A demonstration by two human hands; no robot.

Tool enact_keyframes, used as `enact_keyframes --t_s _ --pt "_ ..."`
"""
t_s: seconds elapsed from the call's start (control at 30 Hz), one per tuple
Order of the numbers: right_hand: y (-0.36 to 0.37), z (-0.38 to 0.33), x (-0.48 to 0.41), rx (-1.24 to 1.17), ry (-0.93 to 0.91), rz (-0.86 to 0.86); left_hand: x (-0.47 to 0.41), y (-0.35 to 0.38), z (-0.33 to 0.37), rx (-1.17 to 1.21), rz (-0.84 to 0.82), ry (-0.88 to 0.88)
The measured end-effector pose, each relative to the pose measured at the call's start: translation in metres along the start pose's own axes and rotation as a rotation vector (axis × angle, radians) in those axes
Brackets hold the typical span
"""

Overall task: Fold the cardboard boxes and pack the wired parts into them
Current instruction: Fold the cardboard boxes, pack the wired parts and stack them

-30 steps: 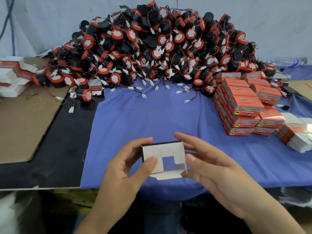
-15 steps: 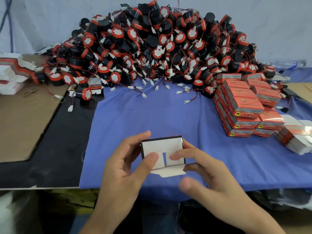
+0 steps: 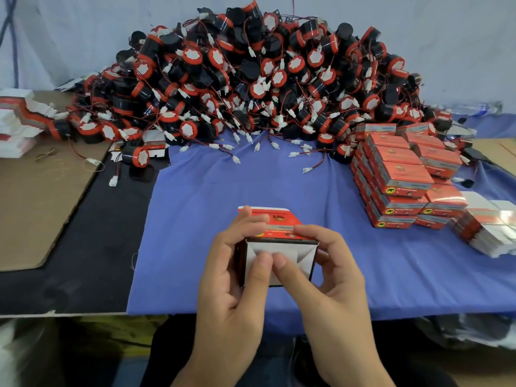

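Observation:
A small red cardboard box (image 3: 279, 223) is held above the near edge of the blue cloth (image 3: 212, 208), its white end flaps facing me. My left hand (image 3: 237, 275) grips its left side, fingers curled over the top. My right hand (image 3: 324, 277) grips the right side. Both thumbs press on the white end flaps. A big heap of black and red wired parts (image 3: 251, 79) with white connectors fills the back of the table.
Folded red boxes (image 3: 399, 174) are stacked at the right, with flat box blanks (image 3: 491, 230) beside them. More flat blanks (image 3: 16, 121) lie at the far left on brown cardboard (image 3: 36, 208). One wired part (image 3: 136, 156) sits apart near the cloth's left corner.
The box has tipped so its red top now shows. The open end flaps have been folded in, and both thumbs have come together on them.

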State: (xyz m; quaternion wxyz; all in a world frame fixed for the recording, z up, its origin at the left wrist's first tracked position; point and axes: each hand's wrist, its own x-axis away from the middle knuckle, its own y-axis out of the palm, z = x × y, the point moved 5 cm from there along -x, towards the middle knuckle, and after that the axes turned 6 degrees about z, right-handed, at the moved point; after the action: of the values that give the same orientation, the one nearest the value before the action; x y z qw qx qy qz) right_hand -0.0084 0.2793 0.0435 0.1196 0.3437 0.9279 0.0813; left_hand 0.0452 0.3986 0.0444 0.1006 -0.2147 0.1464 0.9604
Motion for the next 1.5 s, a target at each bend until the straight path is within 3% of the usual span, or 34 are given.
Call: enact_keyframes --t_s 0.27,0.37,0.47,0.57,0.63,0.83,1.0,1.13,1.2,1.3,1.33,1.4,1.47,1.5 --pt "0.007 0.003 0.002 0.038 0.016 0.077 0.01 0.004 -0.002 0.016 0.16 -0.021" --pt "0.007 0.003 0.004 -0.037 0.023 0.051 0.009 0.002 0.002 0.035 0.165 -0.019" --pt "0.005 0.008 0.006 -0.188 0.163 0.079 0.008 0.002 -0.001 0.06 0.166 -0.092" --pt "0.007 0.011 0.008 -0.417 0.288 -0.03 0.009 0.003 -0.005 0.123 0.165 -0.208" --pt "0.006 0.011 0.009 -0.415 0.288 -0.058 0.009 0.004 -0.005 0.099 0.158 -0.253" --pt "0.0 0.003 0.001 -0.239 0.123 -0.03 0.011 0.008 -0.009 0.043 -0.033 -0.432" --pt "0.001 -0.008 0.004 0.096 -0.018 -0.3 0.0 -0.002 -0.008 -0.075 -0.254 -0.464" --pt "-0.008 -0.02 -0.008 0.739 -0.314 -0.4 -0.017 -0.015 -0.001 -0.445 -0.364 -0.229" --pt "-0.001 -0.022 -0.01 0.951 -0.494 -0.453 -0.021 -0.013 -0.002 -0.413 -0.374 -0.2" --pt "0.001 -0.024 -0.011 1.094 -0.773 -0.332 -0.027 -0.015 -0.012 -0.255 -0.306 -0.226" --pt "-0.004 -0.022 -0.014 1.047 -0.75 -0.255 -0.029 -0.018 -0.018 -0.209 -0.272 -0.249" --pt "-0.017 -0.01 -0.024 0.711 -0.498 -0.158 -0.032 -0.027 -0.03 -0.145 -0.232 -0.291" --pt "-0.027 0.016 -0.032 0.381 -0.235 -0.136 -0.036 -0.033 -0.043 -0.208 -0.263 -0.304" --pt "-0.029 0.028 -0.035 0.363 -0.199 -0.139 -0.038 -0.036 -0.052 -0.298 -0.312 -0.297"
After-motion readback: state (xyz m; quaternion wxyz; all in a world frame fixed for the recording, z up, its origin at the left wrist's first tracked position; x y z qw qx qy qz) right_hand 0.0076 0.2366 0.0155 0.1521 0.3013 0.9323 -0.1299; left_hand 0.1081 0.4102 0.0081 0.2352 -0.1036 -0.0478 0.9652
